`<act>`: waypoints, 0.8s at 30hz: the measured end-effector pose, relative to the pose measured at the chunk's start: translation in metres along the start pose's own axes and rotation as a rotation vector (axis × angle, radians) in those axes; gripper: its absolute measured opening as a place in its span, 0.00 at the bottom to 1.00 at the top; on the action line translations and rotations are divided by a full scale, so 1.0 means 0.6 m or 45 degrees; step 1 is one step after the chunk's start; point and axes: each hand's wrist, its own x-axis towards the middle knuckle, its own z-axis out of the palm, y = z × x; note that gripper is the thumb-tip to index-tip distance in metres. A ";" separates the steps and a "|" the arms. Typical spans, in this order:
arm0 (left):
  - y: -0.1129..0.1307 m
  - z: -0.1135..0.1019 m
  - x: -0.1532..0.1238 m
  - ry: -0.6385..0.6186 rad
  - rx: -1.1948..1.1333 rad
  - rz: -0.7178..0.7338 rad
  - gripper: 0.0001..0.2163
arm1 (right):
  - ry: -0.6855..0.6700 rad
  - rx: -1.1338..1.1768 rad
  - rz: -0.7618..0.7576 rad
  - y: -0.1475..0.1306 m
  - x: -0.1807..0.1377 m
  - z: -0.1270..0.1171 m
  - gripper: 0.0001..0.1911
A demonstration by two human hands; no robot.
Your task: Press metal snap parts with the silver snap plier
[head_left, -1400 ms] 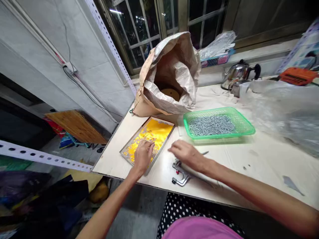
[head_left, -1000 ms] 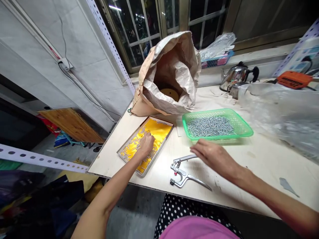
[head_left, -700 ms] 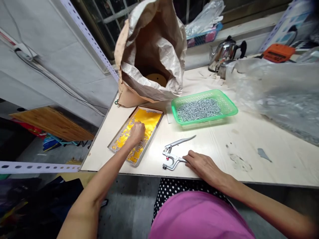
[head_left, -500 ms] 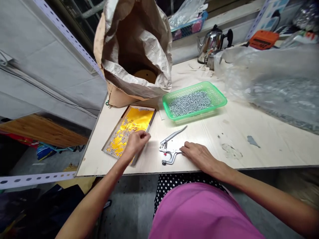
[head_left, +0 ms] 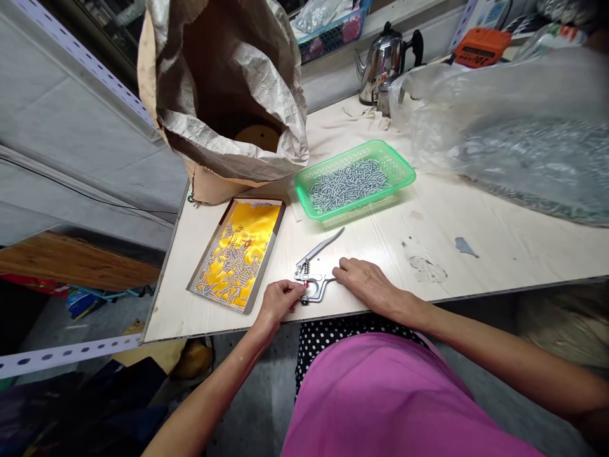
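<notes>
Right now I see the pliers low on the counter, near its front edge, their handles spread. The right hand has its fingers curled over the lower handle; the upper one stands free. The left hand has its fingers bunched at the jaw, and I cannot tell whether anything small is between them. Loose pins lie in the tray to the left, and more sit in the basket beyond. I judge a nip the main danger: closing the handles with fingertips at the jaw would cause it. Being held by one handle, the pliers could also twist.
</notes>
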 end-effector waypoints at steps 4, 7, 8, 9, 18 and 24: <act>0.000 0.001 0.003 -0.008 0.059 -0.004 0.17 | -0.018 0.015 0.017 -0.002 -0.002 -0.007 0.10; 0.005 -0.003 0.008 -0.048 0.173 -0.020 0.14 | 0.002 0.010 0.014 -0.002 -0.001 -0.004 0.10; 0.008 -0.004 0.009 -0.073 0.219 -0.022 0.14 | 0.018 0.008 0.014 -0.002 -0.001 -0.001 0.10; 0.011 -0.006 0.010 -0.101 0.267 -0.023 0.14 | 0.036 0.008 0.014 -0.002 -0.001 0.002 0.10; 0.016 -0.012 0.003 -0.234 0.547 -0.020 0.18 | 0.187 0.097 -0.051 0.016 0.006 -0.007 0.21; 0.001 -0.002 -0.018 -0.247 0.536 0.005 0.19 | 0.101 0.036 -0.222 0.056 0.044 -0.011 0.52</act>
